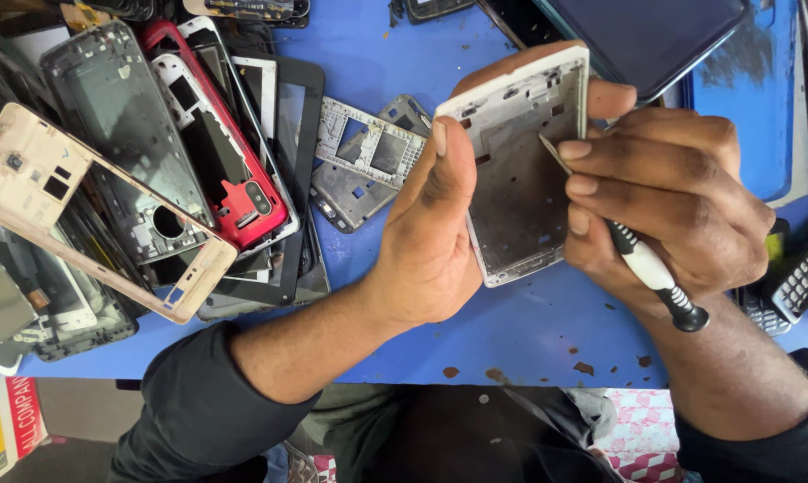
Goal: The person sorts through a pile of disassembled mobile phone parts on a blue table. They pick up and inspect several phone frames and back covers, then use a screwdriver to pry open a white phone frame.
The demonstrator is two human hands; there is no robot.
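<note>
My left hand [431, 233] grips a white phone frame [522, 170] by its left edge, thumb up along the rim, tilted above the blue table [368, 54]. My right hand [672, 197] holds a screwdriver [647, 268] with a black and white handle. Its thin metal tip rests on the frame's inner right side. My right fingers also curl over the frame's right edge.
A heap of phone frames and back covers lies at left: a gold frame [82, 206], a red one [229, 152], grey ones [368, 156]. A dark tablet [645, 36] sits at top right; keypad phones [793, 286] lie at the right edge.
</note>
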